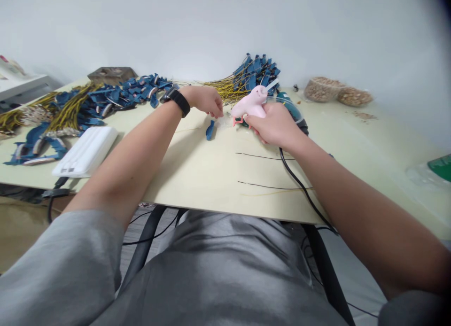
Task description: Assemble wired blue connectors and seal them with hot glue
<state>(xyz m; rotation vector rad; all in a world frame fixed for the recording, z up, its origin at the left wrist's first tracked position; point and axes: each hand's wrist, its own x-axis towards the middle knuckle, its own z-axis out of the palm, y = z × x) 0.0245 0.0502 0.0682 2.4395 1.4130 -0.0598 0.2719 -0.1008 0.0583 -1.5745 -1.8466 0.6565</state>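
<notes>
While, in head view, R hand [276,126] grips pink glue gun [251,102] over table [197,175], L hand [207,102] has fingers bunched nr blue piece [210,130]; can't tell if it's holding anything. Back R, clear tub [310,95] w/ tan bits [326,83]; back L, brown box [114,76], contents unclear.

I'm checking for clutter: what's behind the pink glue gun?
A pile of blue pieces with yellow wires shows behind the glue gun. Whatever the gun and right hand cover cannot be seen.
</notes>
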